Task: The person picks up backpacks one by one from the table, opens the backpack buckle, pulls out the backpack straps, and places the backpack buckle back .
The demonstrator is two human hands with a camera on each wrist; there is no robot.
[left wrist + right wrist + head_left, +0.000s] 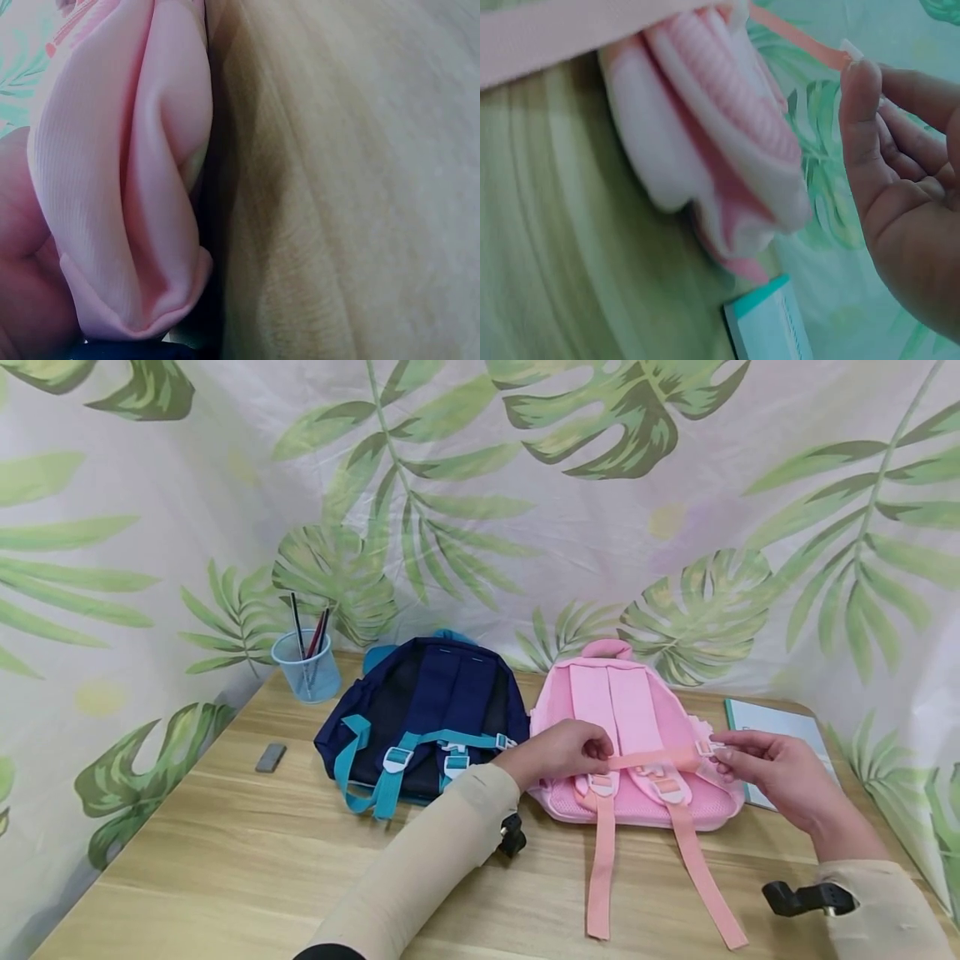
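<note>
A pink backpack (pixel 552 702) lies with its strap side up on the table, its two loose peach webbing ends hanging toward the front edge. Across it runs a peach chest strap (pixel 648 759). My left hand (pixel 561 750) pinches this strap near its left end, fingers curled. At the strap's other end, my right hand (pixel 783 774) holds a white plastic buckle (pixel 707 748) between thumb and fingers. The right wrist view shows the strap drawn straight to the buckle (pixel 851 51) at the fingertips. In the left wrist view, the bag's side (pixel 82 150) hides most of the left hand.
To the left lies a navy backpack (pixel 435 693) with teal straps. Behind it stands a blue mesh cup (pixel 307 672) of pencils, with a small grey block (pixel 271 757) in front. A white and teal booklet (pixel 780 720) lies right of the pink bag. Leaf-print cloth (pixel 450 485) surrounds the table.
</note>
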